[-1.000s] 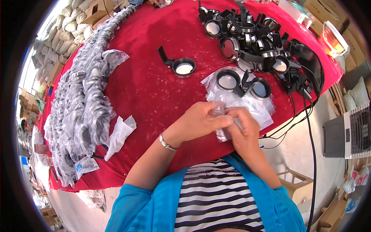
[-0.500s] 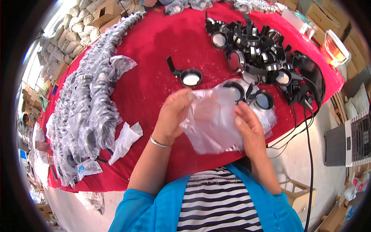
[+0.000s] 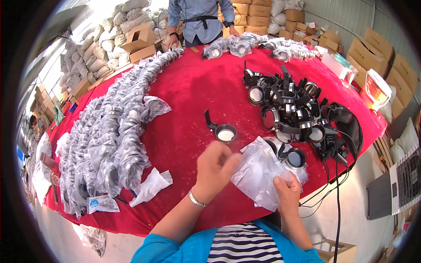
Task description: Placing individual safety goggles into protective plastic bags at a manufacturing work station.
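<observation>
A clear plastic bag (image 3: 258, 173) hangs flat and unfilled, its right edge pinched by my right hand (image 3: 287, 189). My left hand (image 3: 217, 168) is at the bag's left side, slightly blurred, fingers curled and thumb held apart, with nothing seen in it. Just beyond it lies a round black-rimmed piece (image 3: 226, 133) with a pale disc and a bent black arm. Another such piece (image 3: 294, 158) sits on more clear plastic (image 3: 302, 174) behind the bag, which partly hides it.
Several similar round pieces (image 3: 287, 98) are heaped at the right, near black cables (image 3: 337, 197). Long rows of bagged pieces (image 3: 109, 140) fill the left of the red-covered table (image 3: 188, 96). A crumpled white bag (image 3: 153, 186) lies beside them. A person (image 3: 199, 19) stands at the far edge.
My left hand has come off the bag, which now hangs from my right hand. The view has tilted up, bringing the far person's torso into sight.
</observation>
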Motion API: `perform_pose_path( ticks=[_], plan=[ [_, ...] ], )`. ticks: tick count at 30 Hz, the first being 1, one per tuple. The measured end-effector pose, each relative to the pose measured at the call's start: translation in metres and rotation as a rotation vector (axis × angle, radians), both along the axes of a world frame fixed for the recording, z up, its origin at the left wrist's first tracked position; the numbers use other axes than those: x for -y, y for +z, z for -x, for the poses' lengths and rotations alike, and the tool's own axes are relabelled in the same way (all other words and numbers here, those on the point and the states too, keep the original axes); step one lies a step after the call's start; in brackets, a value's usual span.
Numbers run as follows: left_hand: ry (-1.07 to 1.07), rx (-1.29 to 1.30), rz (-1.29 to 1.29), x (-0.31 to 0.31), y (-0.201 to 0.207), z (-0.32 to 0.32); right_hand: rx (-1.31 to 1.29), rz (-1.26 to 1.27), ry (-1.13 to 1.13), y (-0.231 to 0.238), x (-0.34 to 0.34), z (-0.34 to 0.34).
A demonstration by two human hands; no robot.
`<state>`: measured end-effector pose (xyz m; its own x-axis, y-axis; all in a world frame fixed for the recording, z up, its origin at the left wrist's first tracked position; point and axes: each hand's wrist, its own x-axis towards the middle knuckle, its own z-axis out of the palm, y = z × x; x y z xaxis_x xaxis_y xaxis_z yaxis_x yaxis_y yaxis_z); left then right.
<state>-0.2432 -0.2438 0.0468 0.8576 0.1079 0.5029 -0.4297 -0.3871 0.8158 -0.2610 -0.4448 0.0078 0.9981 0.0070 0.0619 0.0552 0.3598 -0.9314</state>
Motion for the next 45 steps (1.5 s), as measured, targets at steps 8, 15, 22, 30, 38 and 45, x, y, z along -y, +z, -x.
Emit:
perform_pose_path(
  ticks=[8, 15, 22, 30, 38, 45],
  plan=[
    [-0.497, -0.260, -0.149, 0.023, -0.002, 0.013, -0.146, -0.166, 0.256, 0.003, -0.015, 0.005],
    [-0.473, -0.073, -0.222, 0.020, -0.008, 0.008, -0.120, -0.314, 0.246, -0.010, -0.004, 0.002],
    [-0.253, 0.008, -0.287, 0.014, -0.013, 0.002, -0.146, -0.555, 0.250, -0.012, 0.003, -0.006],
    [-0.165, -0.014, -0.198, 0.017, -0.018, 0.002, -0.254, -0.697, 0.359, -0.004, 0.010, -0.002],
    [0.095, 0.014, -0.522, -0.006, -0.018, -0.031, -0.268, -0.543, 0.356, -0.010, 0.026, -0.003],
    [0.147, -0.222, -1.215, -0.069, -0.020, -0.090, -0.197, -0.456, 0.306, -0.001, 0.017, 0.000]
  ],
)
